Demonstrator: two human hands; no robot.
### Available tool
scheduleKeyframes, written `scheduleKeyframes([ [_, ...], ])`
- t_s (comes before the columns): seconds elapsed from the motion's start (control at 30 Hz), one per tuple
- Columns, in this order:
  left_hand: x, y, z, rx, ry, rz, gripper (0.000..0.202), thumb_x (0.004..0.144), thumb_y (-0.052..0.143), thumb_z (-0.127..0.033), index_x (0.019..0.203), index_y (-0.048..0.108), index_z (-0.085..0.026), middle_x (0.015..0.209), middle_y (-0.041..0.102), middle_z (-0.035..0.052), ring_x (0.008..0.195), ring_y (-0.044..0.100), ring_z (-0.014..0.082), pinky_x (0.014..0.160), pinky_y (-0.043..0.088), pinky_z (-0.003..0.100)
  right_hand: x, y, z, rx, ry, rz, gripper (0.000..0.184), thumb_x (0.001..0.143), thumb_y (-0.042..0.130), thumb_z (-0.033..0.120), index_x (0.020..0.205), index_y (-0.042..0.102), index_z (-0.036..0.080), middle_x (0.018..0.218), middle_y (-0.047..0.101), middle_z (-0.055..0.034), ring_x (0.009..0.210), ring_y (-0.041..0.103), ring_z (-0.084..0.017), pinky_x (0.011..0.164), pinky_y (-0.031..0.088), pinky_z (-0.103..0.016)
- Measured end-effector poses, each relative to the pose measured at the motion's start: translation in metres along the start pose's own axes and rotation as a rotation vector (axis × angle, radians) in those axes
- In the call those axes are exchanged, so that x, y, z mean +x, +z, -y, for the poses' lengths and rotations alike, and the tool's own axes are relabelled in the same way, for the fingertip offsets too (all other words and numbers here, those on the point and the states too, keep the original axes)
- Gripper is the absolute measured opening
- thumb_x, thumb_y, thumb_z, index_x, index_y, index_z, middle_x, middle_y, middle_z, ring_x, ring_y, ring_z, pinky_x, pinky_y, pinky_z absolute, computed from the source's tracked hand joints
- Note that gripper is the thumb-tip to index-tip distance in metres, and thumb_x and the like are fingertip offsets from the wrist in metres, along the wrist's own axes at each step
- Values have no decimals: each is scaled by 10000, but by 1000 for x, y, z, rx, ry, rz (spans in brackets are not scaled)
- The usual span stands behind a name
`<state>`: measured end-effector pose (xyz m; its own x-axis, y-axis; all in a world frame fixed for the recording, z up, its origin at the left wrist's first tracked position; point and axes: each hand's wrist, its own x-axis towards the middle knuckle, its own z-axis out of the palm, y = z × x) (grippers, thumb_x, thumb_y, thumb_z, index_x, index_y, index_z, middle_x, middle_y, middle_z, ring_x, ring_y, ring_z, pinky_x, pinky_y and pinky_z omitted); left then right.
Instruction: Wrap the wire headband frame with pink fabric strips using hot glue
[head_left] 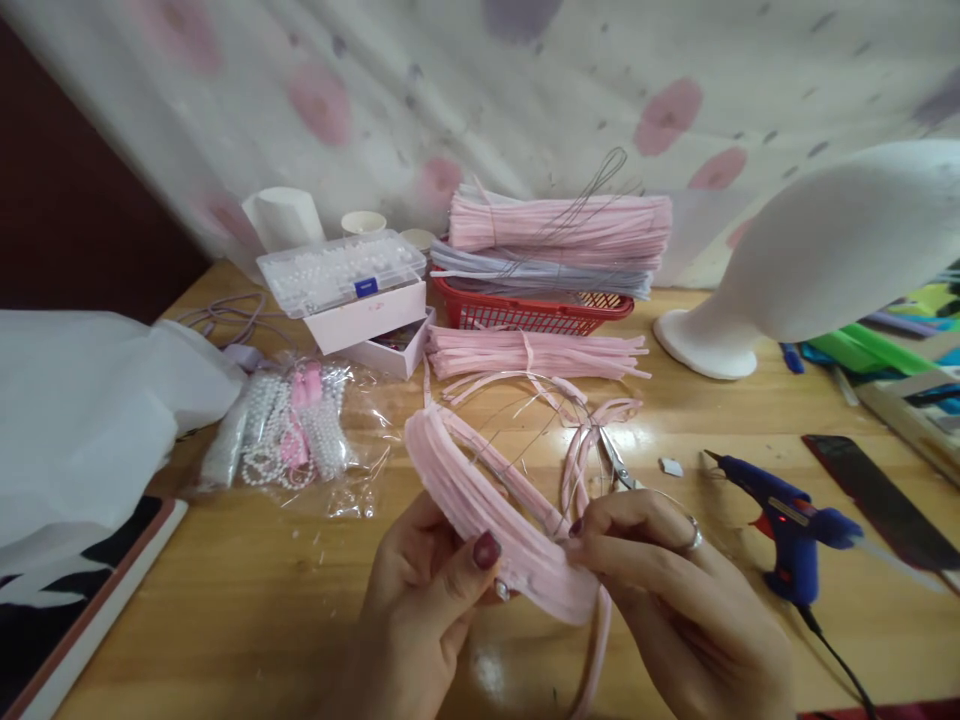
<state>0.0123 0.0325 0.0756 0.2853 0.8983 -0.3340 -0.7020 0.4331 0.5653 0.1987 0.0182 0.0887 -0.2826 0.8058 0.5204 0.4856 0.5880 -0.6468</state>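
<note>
A wide, curved pink band of side-by-side pipe cleaners (469, 485) is held up above the table, tilted down to the right. My left hand (424, 605) grips its lower edge, thumb on the outer face. At the band's right end, my right hand (679, 590) has thumb and fingers pinched on the pink strips; the exact fingertip contact is partly hidden. A loose pink strip (598, 650) hangs below that end. Behind the band lie thin wires, curled pink strips (574, 465) and scissors (615, 458), whose handles are partly covered by my right hand.
A blue glue gun (787, 520) with a lit red light lies right, near a dark flat bar (877, 500). A white mannequin head (817, 250) stands behind. Pink bundles (540, 355), a red basket (517, 312), a bead box (345, 270) and bagged pearl beads (300, 425) sit farther back.
</note>
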Motion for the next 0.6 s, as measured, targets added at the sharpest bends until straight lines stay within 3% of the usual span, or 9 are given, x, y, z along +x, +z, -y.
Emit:
scheduleKeyframes([
  [0.1,0,3,-1,-3,-7,-28,302,640,931,-282,909,831,-188,722,718,16,564,584,52,574,540,109,-3,-2,-3,-10,6,35,373,874,485,-79,1036,667,203,948,598,-44,822,649,-129,645,517,-233],
  [0.37,-3,14,-2,-96,-47,-68,284,567,964,-242,822,841,-228,767,755,13,671,650,78,624,525,107,-3,-4,-6,14,-8,49,382,872,478,-99,1040,657,195,968,632,-49,856,656,-136,683,529,-247],
  [0.6,2,2,0,-119,-90,86,235,644,929,-232,857,844,-283,807,778,15,671,661,78,625,530,119,-3,-4,-7,36,-9,51,372,876,474,-89,1049,656,185,979,660,-46,884,662,-134,730,541,-248],
])
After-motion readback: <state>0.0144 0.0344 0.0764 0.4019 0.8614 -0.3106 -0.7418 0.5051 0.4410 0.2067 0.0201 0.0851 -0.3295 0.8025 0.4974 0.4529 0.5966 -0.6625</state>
